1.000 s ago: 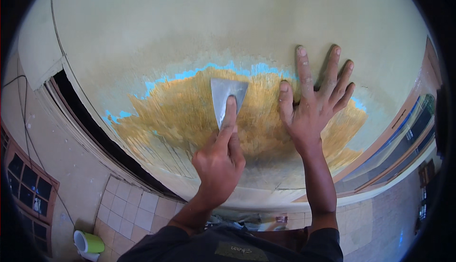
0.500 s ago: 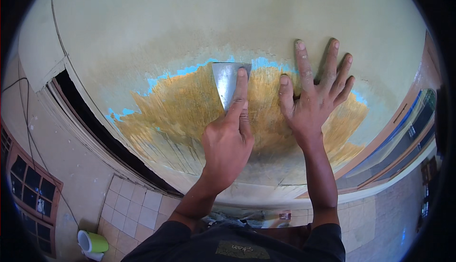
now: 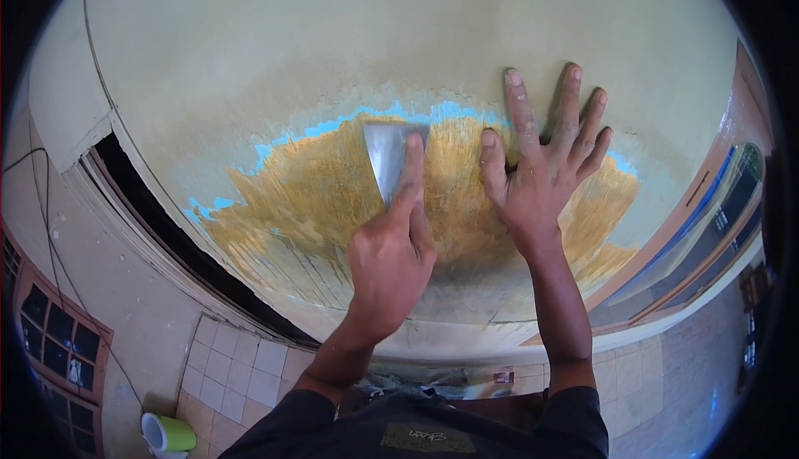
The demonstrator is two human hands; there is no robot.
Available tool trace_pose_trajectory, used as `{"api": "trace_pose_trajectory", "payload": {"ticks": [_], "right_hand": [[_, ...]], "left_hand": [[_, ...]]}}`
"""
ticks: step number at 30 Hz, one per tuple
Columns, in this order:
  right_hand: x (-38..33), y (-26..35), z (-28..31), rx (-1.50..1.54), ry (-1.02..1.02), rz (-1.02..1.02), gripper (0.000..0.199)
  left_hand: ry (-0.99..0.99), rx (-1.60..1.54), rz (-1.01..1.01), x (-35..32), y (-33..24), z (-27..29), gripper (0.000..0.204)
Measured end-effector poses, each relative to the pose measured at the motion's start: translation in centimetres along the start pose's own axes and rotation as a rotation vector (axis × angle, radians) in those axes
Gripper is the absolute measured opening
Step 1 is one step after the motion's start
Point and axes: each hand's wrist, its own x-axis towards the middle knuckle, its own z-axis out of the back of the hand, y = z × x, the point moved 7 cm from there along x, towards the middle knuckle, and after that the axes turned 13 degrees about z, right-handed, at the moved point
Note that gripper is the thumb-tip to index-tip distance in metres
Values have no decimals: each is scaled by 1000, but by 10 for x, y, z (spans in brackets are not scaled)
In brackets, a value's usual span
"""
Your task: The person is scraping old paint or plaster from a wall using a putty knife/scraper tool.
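Observation:
My left hand [image 3: 389, 263] is closed round the hidden handle of a paint scraper [image 3: 388, 158]. Its index finger lies stretched along the wide metal blade. The blade's edge is at the upper part of a scraped brown-yellow patch [image 3: 312, 180], just below a ragged strip of light blue paint [image 3: 349, 118]. My right hand [image 3: 541, 176] is pressed flat against the wall [image 3: 399, 34] to the right of the scraper, fingers spread, with nothing in it. Pale greenish paint covers the wall above the blue strip.
A dark, narrow opening [image 3: 179, 226] in a frame runs down the left side. A green and white bucket [image 3: 172, 434] stands on the tiled floor [image 3: 237, 367] at lower left. Dark cables [image 3: 52, 234] hang by a brown-framed window [image 3: 58, 326]. Another window [image 3: 707, 226] is at right.
The scraper has slid a little down the wall with my left hand, and blue paint now shows above its edge. My right hand stays flat on the wall.

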Motion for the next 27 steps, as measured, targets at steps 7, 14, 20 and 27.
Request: {"api": "trace_pose_trajectory", "payload": {"ticks": [7,14,20,27], "right_hand": [[-3,-3,-3,9,-27,12,51],[-6,-8,-7,5,-44,2,50],[-6,-9,-9,15,-40,-7,50],[-7,-14,-11,36,-10,-34,47]], "left_hand": [[-72,-25,-21,-4,4,-6,72],[-73,-15,-21,5,3,-15,72],[-63,-26,26,9,-3,-13,70],[-68,-17,-3,2,5,-23,70]]}}
